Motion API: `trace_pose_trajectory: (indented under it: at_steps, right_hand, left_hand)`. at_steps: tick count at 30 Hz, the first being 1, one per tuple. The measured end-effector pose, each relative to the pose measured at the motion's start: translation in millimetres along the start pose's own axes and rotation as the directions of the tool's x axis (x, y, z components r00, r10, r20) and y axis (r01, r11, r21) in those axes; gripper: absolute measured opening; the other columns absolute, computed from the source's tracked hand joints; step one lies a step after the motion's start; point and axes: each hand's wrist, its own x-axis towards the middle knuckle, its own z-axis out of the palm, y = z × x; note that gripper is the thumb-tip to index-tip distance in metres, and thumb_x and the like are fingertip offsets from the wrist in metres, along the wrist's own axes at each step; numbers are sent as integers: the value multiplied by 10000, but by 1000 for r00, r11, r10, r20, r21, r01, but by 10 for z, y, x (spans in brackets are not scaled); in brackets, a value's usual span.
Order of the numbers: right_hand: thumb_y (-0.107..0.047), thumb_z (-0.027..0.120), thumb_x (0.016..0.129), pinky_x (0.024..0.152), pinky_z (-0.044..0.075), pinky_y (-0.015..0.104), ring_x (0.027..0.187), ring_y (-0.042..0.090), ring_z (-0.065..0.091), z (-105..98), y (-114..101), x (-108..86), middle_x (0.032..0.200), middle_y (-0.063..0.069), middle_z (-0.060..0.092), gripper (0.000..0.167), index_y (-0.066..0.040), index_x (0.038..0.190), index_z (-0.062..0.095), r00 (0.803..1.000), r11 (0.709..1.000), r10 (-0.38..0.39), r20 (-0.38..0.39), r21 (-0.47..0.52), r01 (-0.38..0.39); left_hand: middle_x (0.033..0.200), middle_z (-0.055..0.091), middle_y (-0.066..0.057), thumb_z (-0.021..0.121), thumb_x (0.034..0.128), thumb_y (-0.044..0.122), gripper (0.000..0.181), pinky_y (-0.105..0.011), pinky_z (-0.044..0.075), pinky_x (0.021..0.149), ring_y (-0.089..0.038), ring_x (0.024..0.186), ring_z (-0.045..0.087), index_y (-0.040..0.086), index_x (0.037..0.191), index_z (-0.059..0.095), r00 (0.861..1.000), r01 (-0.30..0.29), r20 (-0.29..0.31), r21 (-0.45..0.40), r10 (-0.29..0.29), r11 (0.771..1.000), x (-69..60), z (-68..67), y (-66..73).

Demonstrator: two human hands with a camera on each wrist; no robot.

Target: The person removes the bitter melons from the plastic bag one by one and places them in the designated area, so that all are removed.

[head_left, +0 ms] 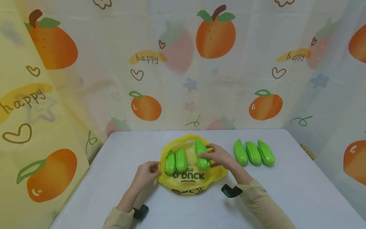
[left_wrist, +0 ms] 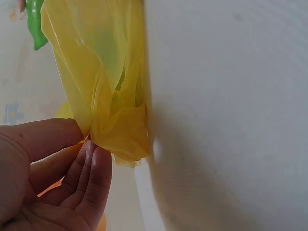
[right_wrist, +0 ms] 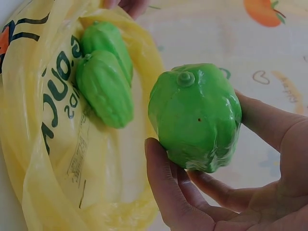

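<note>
Nearest, the left hand pinches the left rim of a yellow plastic bag, thumb against fingers. Across the opening, well apart from it, the right hand has thumb and fingers curled round a green vegetable. That piece is the one to watch: it hangs over the right side of the mouth, raised above the rim in the left wrist view, its long axis running away from the person, pointed end far and leaning slightly left (the right wrist view meets its blunt, stubbed end). Inside, towards the left hand, two matching vegetables lie side by side on much the same line. Beyond the right wrist, three more rest on the white worktop.
</note>
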Motion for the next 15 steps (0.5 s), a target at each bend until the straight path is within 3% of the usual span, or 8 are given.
trace_pose_trajectory:
  at_steps: [15]
  right_hand:
    - [-424,713,819,769,568,428,1031,280,630,-172,25,-163,1311,245,512,767,-32,1393,386,1000,1000,-6,-14,-8,6]
  left_hand:
    - [876,672,-60,748,757,28,364,-276,537,677,-141,767,637,-15,1110,674,1000,-22,-6,-7,22,1000,-11,5,-15]
